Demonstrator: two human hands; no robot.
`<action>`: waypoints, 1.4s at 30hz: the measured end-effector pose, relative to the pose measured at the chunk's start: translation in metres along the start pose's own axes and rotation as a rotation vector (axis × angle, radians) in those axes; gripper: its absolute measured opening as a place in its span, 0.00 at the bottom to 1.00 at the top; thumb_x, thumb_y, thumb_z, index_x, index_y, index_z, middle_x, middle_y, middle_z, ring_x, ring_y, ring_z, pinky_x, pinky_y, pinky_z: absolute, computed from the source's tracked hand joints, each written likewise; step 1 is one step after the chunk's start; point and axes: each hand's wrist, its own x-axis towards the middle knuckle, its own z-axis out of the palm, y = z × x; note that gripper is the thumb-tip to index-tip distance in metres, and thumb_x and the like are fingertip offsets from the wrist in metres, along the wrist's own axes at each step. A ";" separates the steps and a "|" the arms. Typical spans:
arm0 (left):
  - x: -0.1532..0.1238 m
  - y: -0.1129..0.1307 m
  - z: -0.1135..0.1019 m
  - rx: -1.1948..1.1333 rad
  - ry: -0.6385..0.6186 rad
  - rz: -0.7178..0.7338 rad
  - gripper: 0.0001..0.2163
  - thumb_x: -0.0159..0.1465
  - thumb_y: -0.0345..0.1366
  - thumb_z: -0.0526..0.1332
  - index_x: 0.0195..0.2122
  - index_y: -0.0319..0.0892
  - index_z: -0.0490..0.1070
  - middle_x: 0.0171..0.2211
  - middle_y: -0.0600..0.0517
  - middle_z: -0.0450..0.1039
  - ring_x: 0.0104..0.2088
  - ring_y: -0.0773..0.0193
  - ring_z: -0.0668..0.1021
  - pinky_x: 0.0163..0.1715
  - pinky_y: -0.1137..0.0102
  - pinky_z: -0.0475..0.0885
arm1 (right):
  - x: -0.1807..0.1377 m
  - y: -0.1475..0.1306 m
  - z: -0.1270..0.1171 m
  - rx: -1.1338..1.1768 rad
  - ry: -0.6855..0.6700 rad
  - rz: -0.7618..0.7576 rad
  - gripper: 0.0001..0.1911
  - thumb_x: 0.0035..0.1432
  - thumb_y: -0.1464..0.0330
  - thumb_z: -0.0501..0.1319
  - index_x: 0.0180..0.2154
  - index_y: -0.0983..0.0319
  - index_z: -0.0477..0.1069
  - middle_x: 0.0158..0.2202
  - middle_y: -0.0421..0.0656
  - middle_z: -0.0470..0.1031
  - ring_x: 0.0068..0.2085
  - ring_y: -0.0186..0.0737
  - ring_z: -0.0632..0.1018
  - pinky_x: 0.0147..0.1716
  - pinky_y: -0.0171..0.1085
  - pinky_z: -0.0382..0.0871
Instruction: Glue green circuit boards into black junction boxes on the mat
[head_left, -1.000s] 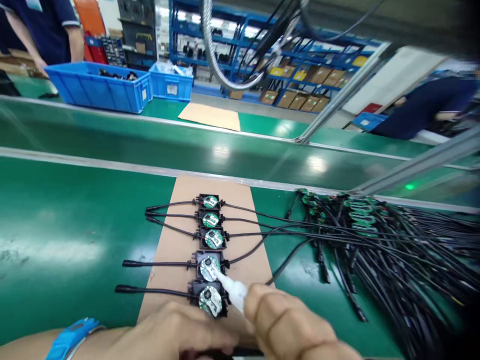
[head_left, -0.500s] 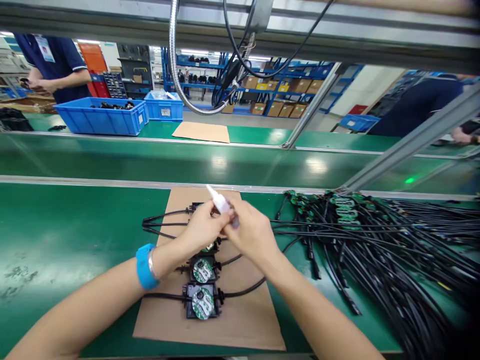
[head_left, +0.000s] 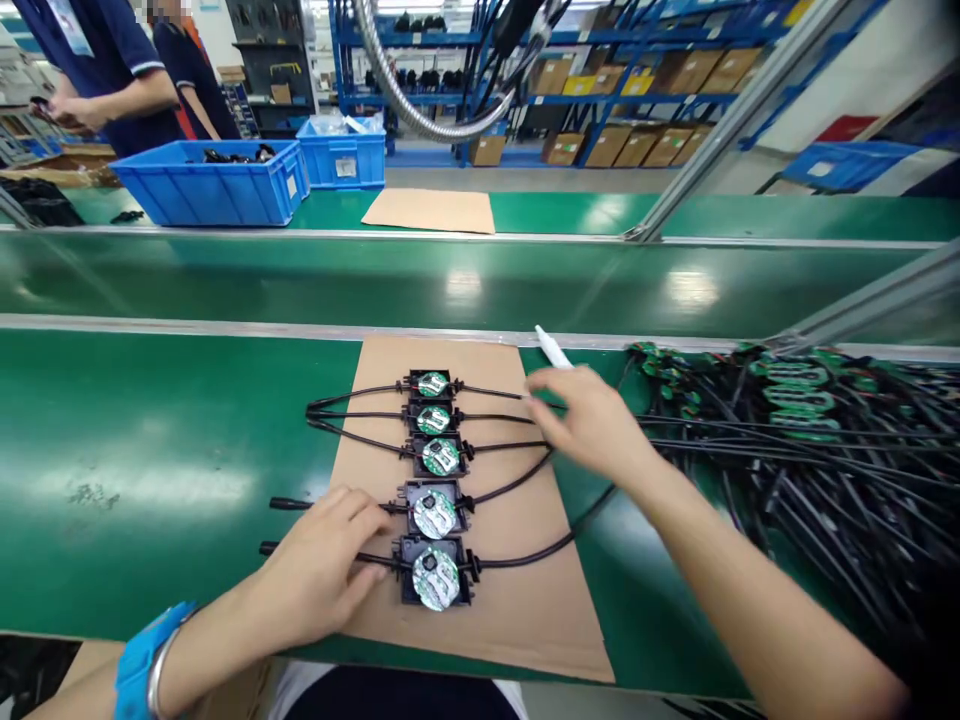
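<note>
Curling your left fingers (head_left: 366, 518) over black cables (head_left: 379, 561), pinch unclear; your right fingers (head_left: 553, 381) are spread, white tube (head_left: 553, 348) just beyond.

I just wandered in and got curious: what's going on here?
Someone is working by hand at a green bench. Five black housings, each bearing a round circuit board, lie in a row on a cardboard sheet. The left hand is over the cables leading left from the two nearest housings. The right hand is by the sheet's right edge, close to a white tube; whether its grip is on it, I can't tell.
</note>
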 end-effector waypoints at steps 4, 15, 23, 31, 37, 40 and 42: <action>-0.004 -0.006 0.015 0.076 -0.014 0.018 0.06 0.61 0.26 0.57 0.38 0.42 0.65 0.38 0.49 0.69 0.40 0.55 0.71 0.40 0.60 0.69 | -0.069 -0.048 0.025 0.169 -0.359 -0.179 0.06 0.56 0.75 0.57 0.37 0.62 0.70 0.37 0.46 0.75 0.41 0.41 0.74 0.39 0.41 0.71; -0.024 0.017 0.017 -0.117 0.031 0.034 0.08 0.69 0.29 0.49 0.43 0.44 0.65 0.33 0.52 0.71 0.32 0.64 0.75 0.30 0.72 0.68 | -0.115 -0.072 0.013 0.071 -0.241 -0.405 0.18 0.58 0.81 0.49 0.47 0.64 0.69 0.31 0.45 0.76 0.31 0.39 0.77 0.27 0.35 0.71; -0.010 0.014 0.028 -0.046 0.048 -0.005 0.08 0.69 0.30 0.49 0.41 0.42 0.67 0.31 0.51 0.71 0.31 0.63 0.75 0.31 0.71 0.71 | -0.097 -0.085 0.026 0.034 -0.473 -0.267 0.11 0.57 0.78 0.49 0.31 0.62 0.68 0.28 0.44 0.70 0.28 0.39 0.73 0.25 0.36 0.68; -0.003 0.011 0.020 -0.089 0.003 -0.025 0.09 0.67 0.29 0.50 0.42 0.43 0.68 0.34 0.51 0.74 0.33 0.62 0.77 0.32 0.69 0.72 | -0.091 -0.096 0.042 -0.207 -0.512 -0.317 0.21 0.53 0.74 0.55 0.50 0.66 0.68 0.28 0.42 0.72 0.24 0.40 0.74 0.19 0.38 0.60; -0.003 0.019 0.022 -0.123 -0.020 -0.035 0.08 0.68 0.30 0.49 0.40 0.42 0.68 0.33 0.50 0.74 0.33 0.61 0.76 0.33 0.67 0.72 | -0.103 -0.100 0.058 -0.334 -0.375 -0.394 0.26 0.43 0.76 0.57 0.48 0.72 0.70 0.26 0.43 0.71 0.21 0.39 0.71 0.15 0.40 0.54; -0.001 0.022 0.026 -0.050 -0.062 -0.031 0.09 0.68 0.29 0.47 0.37 0.41 0.66 0.30 0.50 0.72 0.29 0.60 0.75 0.30 0.66 0.71 | -0.104 -0.102 0.063 -0.332 -0.380 -0.411 0.25 0.43 0.77 0.57 0.46 0.73 0.70 0.25 0.43 0.70 0.20 0.38 0.70 0.15 0.40 0.53; 0.001 0.023 0.028 0.016 -0.079 -0.020 0.09 0.67 0.27 0.46 0.34 0.42 0.65 0.28 0.51 0.70 0.27 0.60 0.74 0.27 0.67 0.69 | -0.105 -0.103 0.064 -0.313 -0.393 -0.417 0.24 0.43 0.77 0.57 0.46 0.74 0.70 0.25 0.43 0.70 0.21 0.38 0.71 0.15 0.40 0.54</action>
